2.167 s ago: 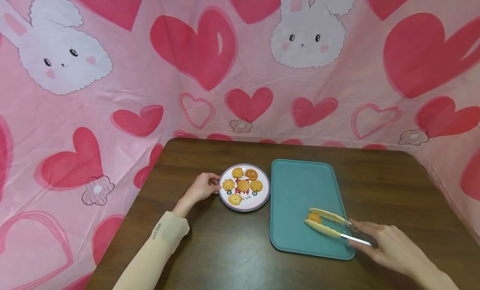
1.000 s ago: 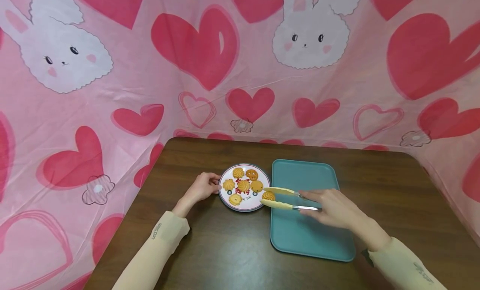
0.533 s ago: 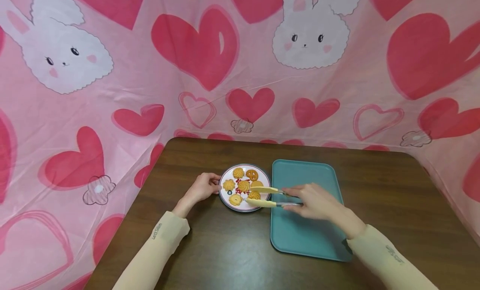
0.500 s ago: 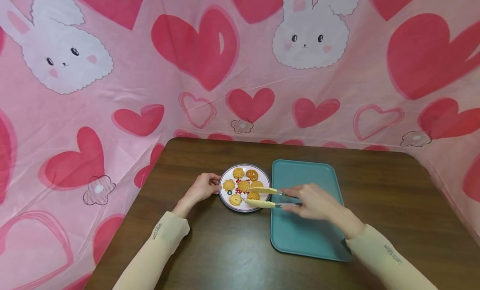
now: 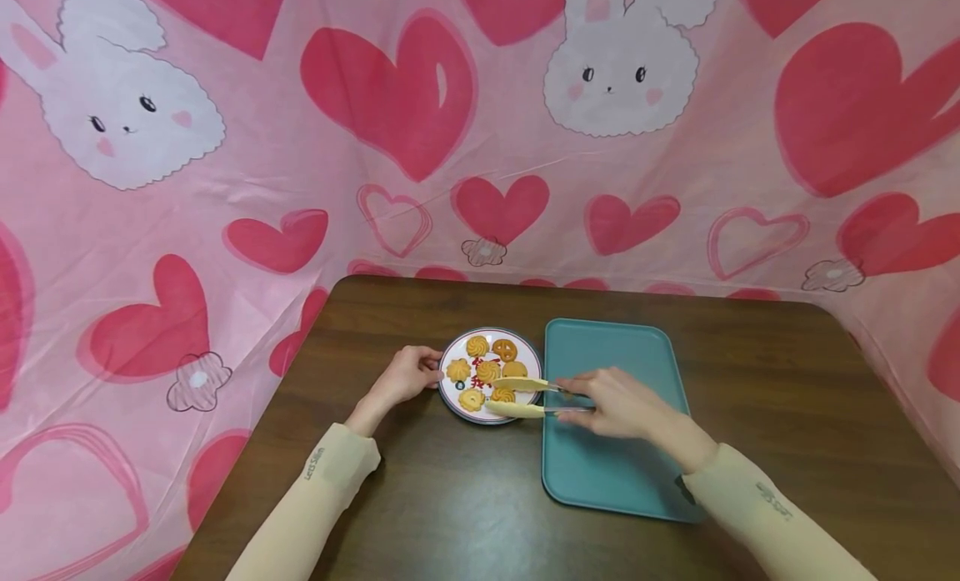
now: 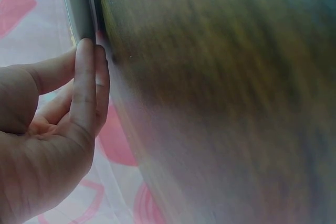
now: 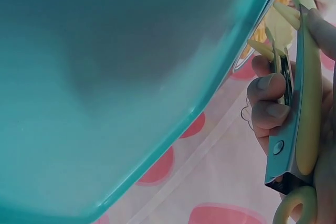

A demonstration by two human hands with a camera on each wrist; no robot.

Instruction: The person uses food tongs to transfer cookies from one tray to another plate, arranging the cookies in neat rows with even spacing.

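My left hand pinches the left rim of a white patterned plate; in the left wrist view thumb and fingers meet at its edge. In my right hand are tongs with pale yellow ends and metal arms, gripped around the handle in the right wrist view. The tong ends reach over the plate's lower right. Between them is a swirl cookie, on or just above the plate; its contact with the tongs is unclear. Other cookies and a pretzel-shaped one lie on the plate.
A teal rectangular tray lies just right of the plate, under my right hand and forearm. Both stand on a dark wooden table. A pink cloth with hearts and rabbits hangs behind the table and at its sides.
My right hand has carried the swirl cookie in the tongs leftward from the tray to over the plate, then slightly further left. My left hand stays at the plate's rim.
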